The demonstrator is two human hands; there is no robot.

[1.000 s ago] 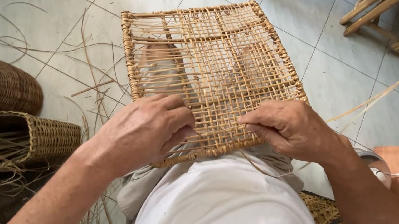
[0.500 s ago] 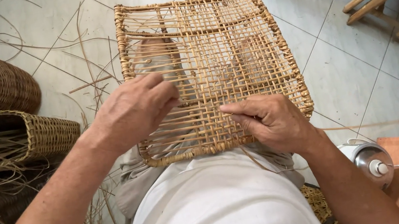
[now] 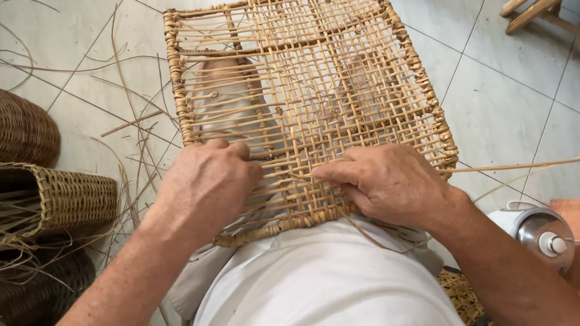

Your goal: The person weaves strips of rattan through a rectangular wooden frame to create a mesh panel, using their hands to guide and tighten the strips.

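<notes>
one woven rattan panel [image 3: 308, 82] lies across the person's lap, its near edge against the white shirt [image 3: 312, 299] and its far end over the tiled floor [image 3: 515, 112]; the left hand [image 3: 205, 188] is curled with fingertips pressed into the weave near the near-left corner, and the right hand [image 3: 386, 182] pinches a thin strand at the near edge, fingers closed on it. judged light, stiff at the wrapped rim but springy and open in the middle, strands likely brittle if bent sharply, so best held by the rim. count: one panel, two hands, one long loose strand [image 3: 538, 164] trailing right, at least three woven baskets [image 3: 70, 198] at left.
</notes>
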